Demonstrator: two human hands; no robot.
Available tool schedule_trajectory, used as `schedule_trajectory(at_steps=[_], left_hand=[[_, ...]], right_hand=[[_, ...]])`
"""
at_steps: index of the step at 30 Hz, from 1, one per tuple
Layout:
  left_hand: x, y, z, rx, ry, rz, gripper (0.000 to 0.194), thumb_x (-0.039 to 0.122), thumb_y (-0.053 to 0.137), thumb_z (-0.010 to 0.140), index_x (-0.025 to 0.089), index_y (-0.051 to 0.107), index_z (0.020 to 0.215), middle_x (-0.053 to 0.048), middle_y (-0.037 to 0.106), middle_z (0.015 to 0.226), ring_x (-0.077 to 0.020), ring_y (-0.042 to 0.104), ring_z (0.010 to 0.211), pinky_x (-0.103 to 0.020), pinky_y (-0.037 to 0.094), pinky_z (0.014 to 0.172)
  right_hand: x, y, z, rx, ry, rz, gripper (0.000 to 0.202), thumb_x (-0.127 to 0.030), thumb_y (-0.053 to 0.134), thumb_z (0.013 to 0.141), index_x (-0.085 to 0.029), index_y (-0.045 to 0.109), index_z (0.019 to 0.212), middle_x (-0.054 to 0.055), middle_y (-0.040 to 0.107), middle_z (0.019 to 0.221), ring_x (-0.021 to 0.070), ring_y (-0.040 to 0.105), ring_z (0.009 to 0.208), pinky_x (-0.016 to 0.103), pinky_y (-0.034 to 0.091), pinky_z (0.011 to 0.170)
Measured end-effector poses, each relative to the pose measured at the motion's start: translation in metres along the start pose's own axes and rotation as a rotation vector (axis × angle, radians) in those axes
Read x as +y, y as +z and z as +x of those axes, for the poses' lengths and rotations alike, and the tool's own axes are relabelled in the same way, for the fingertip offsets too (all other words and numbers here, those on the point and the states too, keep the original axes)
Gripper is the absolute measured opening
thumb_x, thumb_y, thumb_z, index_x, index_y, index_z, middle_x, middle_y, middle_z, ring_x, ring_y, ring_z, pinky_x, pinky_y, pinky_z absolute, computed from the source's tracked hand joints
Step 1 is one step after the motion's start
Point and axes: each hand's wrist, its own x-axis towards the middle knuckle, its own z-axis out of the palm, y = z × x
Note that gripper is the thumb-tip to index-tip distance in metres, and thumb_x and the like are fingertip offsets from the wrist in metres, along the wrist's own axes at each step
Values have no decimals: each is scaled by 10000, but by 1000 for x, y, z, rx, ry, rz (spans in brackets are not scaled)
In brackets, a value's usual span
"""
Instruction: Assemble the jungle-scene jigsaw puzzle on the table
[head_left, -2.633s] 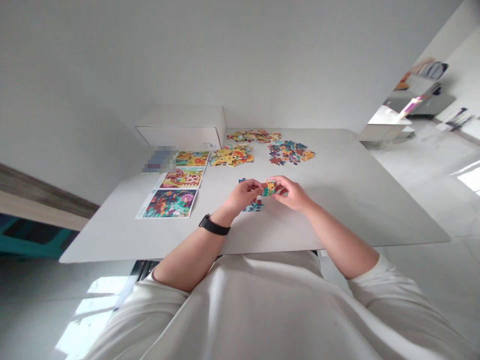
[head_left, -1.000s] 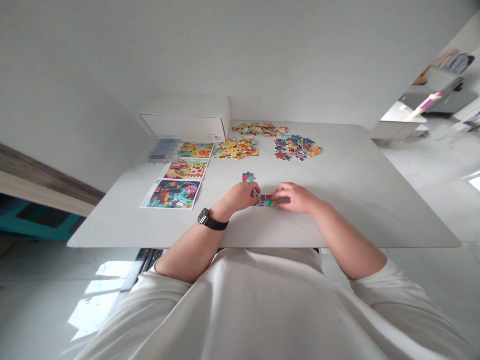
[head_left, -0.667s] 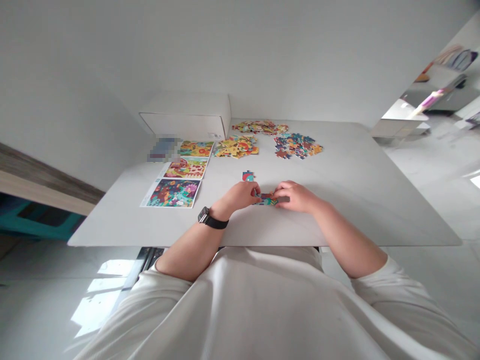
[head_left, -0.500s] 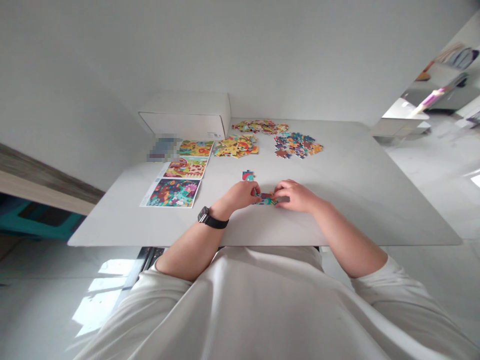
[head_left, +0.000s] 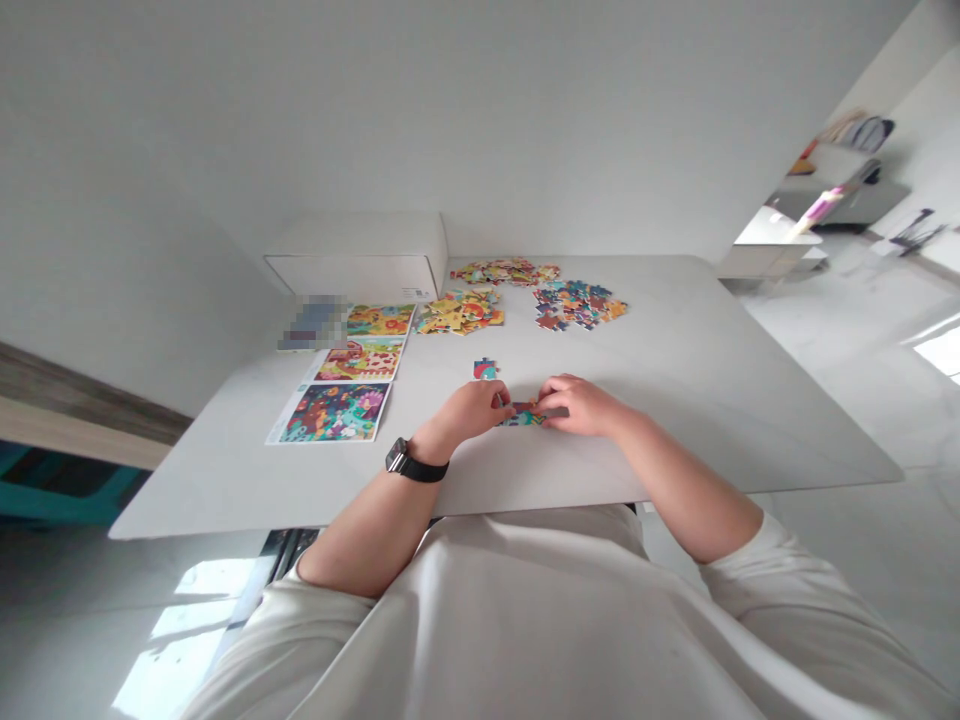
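Both hands have come down and nearer the person since the earliest frame, where a loose piece was held between them; now joined puzzle pieces point(head_left: 523, 413) lie on the white table point(head_left: 697, 400) near its front edge, between the fingers; take them as the dial's centre, twelve pointing away from the person. At nine o'clock the left hand point(head_left: 472, 410) bends over their end, thumb and fingertips on it, though whether it grips or only presses one cannot tell; at three o'clock the right hand point(head_left: 581, 405) pinches the other end between thumb and forefinger. Between ten and eleven, just beyond the left hand, shows a red-and-turquoise piece point(head_left: 484, 370); that hand hides whether it joins the others. Farther off lie a yellow pile point(head_left: 461, 312) at eleven, a red-and-yellow pile point(head_left: 506, 271) at twelve and a blue-and-purple pile point(head_left: 577, 305) at one; a picture sheet point(head_left: 339, 411) lies towards nine, and a white box point(head_left: 352, 275) stands at ten.
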Motion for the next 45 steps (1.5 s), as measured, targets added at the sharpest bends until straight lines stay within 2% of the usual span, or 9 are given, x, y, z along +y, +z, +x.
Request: schedule_trajectory(at_steps=[8,13,17,23,29,34,38,43,45], left_hand=[[-2,-1,3,9,5,-6,213,406,619,936,228,735,942,-37,740,809,-203,649,718,-309,392,647],[5,-12,2,137,28,-58,340,459,500,1000,224,708,868,-19,700,738,-181,595,662,-301,379,643],[13,-33,1,183,63,-96,387,493,487,1011,219,698,839,0,658,671,-167,552,626,-287,361,619],[13,-53,17,203,141,-63,368,476,542,985,211,663,761,6,623,635,-151,492,605,-281,322,592],[3,-35,40,223,82,-166,352,487,550,970,204,660,793,11,610,651,-143,489,605,-272,345,596],[-8,-16,39,276,58,-225,348,483,567,968,201,642,778,26,555,629,-133,464,600,-264,350,599],[-17,-14,37,274,43,-252,335,470,565,968,200,659,794,14,603,656,-141,510,620,-268,374,612],[-19,-14,38,273,24,-282,350,493,569,969,198,665,806,14,604,658,-138,503,613,-271,370,602],[-18,-14,38,276,26,-277,352,495,569,971,198,666,809,12,607,660,-138,506,613,-271,367,598]], right_hand=[[-5,5,3,41,-12,-43,227,-235,840,882,-267,862,1106,83,739,1090,237,688,1018,382,557,952],[6,-21,2,156,84,-109,257,-265,764,945,-254,825,1194,102,740,1206,258,684,1134,405,545,1027],[46,-62,-3,211,317,-195,267,-280,714,975,-251,809,1223,98,762,1229,252,702,1136,383,543,1008],[125,-102,-5,171,879,-304,352,-271,691,973,-220,782,1309,106,798,1257,262,735,1128,344,544,986],[171,-95,15,203,1022,-390,378,-265,624,1030,-162,713,1383,185,725,1371,273,688,1247,344,502,1056],[183,-87,38,229,1095,-414,432,-439,677,999,-185,738,1344,189,725,1342,301,690,1208,367,520,1001],[184,-86,43,261,1088,-390,324,-358,640,1005,-231,798,1257,148,783,1257,274,717,1134,336,516,926],[185,-93,25,543,1122,-311,375,-367,501,1056,-205,839,1038,154,819,1094,269,724,997,340,496,833],[180,-94,17,685,1051,-166,390,-410,508,1038,-188,822,978,139,815,1011,254,712,925,330,490,787]])
